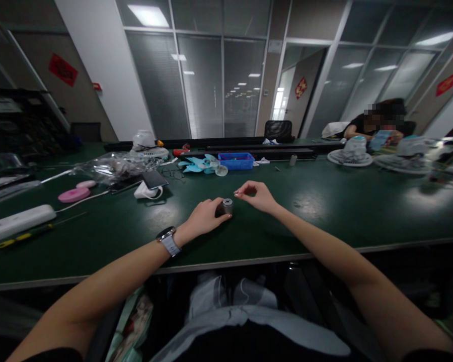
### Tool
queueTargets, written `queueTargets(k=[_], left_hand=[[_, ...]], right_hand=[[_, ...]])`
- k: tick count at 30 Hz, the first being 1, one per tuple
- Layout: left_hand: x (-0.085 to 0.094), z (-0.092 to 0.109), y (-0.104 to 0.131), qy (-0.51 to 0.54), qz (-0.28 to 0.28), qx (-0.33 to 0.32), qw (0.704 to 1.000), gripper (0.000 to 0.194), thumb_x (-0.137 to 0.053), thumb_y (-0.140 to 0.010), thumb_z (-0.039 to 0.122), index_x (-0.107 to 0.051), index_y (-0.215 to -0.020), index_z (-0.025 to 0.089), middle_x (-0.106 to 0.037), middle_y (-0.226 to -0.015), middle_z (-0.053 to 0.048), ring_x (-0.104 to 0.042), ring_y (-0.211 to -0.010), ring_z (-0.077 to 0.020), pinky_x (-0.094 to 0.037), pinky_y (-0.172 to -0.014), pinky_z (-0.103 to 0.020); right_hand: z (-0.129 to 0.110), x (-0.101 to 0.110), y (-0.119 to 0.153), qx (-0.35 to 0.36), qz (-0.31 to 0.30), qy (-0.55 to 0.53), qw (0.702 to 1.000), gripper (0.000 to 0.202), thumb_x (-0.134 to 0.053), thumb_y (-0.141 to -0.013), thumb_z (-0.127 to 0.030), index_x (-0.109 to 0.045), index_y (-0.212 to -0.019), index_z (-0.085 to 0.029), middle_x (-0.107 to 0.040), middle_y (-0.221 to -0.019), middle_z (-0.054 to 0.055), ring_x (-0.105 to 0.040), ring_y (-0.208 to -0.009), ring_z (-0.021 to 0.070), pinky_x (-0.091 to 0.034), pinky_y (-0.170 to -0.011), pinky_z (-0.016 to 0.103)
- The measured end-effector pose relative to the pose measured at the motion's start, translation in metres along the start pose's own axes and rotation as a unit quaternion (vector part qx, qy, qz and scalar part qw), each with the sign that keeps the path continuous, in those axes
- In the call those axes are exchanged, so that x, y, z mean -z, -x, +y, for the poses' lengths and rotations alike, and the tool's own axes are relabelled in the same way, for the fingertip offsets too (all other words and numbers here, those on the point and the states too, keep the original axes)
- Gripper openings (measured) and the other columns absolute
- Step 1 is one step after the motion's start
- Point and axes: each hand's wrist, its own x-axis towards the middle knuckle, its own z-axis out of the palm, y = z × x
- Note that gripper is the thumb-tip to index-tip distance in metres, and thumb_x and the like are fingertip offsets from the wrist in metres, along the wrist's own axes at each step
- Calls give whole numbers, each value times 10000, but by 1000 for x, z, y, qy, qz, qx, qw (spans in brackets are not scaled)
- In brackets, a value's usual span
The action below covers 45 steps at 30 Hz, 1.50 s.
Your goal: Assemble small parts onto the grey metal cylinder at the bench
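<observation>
On the green table, a small grey metal cylinder (228, 205) stands upright, with a dark, patterned recess in its top face. My left hand (205, 217) is closed around its left side, thumb in front and fingers behind. A watch (168, 240) with a grey strap is on my left wrist. Just to the right of the cylinder and slightly higher, my right hand (259, 196) makes a pinch with thumb and forefinger. Whatever sits between those fingertips is too small to make out. The two hands are apart.
A blue tray (237, 162) and light-blue fan blades (200, 164) lie farther back. To the left are a white charger (148, 191), a pink round object (74, 194), a power strip (20, 223) and a screwdriver (22, 237). Another person (377, 123) sits at far right near fan parts (352, 152).
</observation>
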Motion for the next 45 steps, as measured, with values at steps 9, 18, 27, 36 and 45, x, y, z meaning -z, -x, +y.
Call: queueTargets(k=[9, 18, 27, 36, 45], left_hand=[[3, 4, -1, 23, -17, -27, 999, 386, -573, -835, 475, -568, -1090, 185, -678, -927, -70, -621, -825, -224, -476, -714, -324], [1, 1, -1, 26, -20, -30, 999, 425, -578, -828, 477, -558, -1135, 185, -673, -930, -75, -622, -823, -226, -483, -724, -334], [1, 1, -1, 32, -22, -39, 999, 442, -573, -833, 482, -552, -1161, 187, -673, -945, -78, -622, -845, -227, -485, -756, -339], [4, 5, 1, 33, -24, -37, 999, 443, -574, -830, 492, -565, -1155, 190, -669, -925, -77, -621, -833, -222, -482, -756, -333], [5, 7, 1, 44, -25, -45, 998, 421, -581, -834, 469, -559, -1147, 188, -673, -958, -74, -618, -868, -225, -482, -785, -341]], right_hand=[[-18, -13, 10, 57, -56, -42, 996, 117, -692, -745, -233, -622, -706, -148, -728, -854, 72, -695, -835, 183, -540, -812, 356], [-17, -16, 11, 74, -30, -20, 997, 88, -658, -755, -198, -629, -688, -149, -726, -875, 73, -692, -836, 181, -534, -793, 337], [-25, -15, 12, 82, -45, 7, 996, 68, -635, -756, -159, -644, -689, -155, -723, -878, 64, -686, -852, 179, -524, -803, 326], [-26, -15, 14, 78, -39, 25, 996, 77, -658, -756, -194, -646, -686, -164, -722, -861, 59, -684, -860, 187, -514, -835, 347], [-24, -15, 14, 63, -49, 30, 996, 55, -657, -761, -198, -662, -725, -156, -725, -837, 68, -695, -900, 210, -515, -857, 364]])
